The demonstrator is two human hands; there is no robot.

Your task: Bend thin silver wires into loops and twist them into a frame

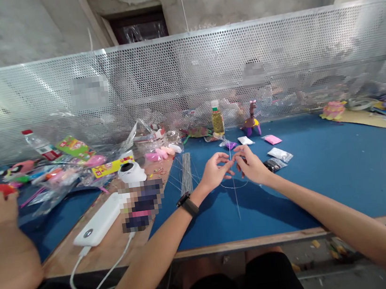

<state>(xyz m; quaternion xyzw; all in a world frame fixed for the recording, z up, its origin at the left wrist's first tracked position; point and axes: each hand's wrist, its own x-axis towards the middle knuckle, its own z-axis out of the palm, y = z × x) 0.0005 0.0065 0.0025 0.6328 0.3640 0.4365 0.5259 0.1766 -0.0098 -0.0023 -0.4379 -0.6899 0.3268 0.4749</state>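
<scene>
Both my hands meet over the blue table mat (325, 179), pinching a thin metal wire (236, 195) that runs upright between them and down toward me, with a loop curving under the fingers. My left hand (214, 172), a black watch on its wrist, has its fingertips closed on the wire. My right hand (251, 164) pinches the same wire from the other side. A bundle of straight wires (186, 173) lies just left of my left hand.
A small yellow bottle (217, 120), a purple toy figure (252, 122) and small bags of beads (279, 154) lie beyond my hands. A white power bank (99, 220) with cable, a white tape roll (131, 172) and toy clutter sit left. Another person's arm (4, 254) rests far left. A perforated metal screen (274, 62) backs the table.
</scene>
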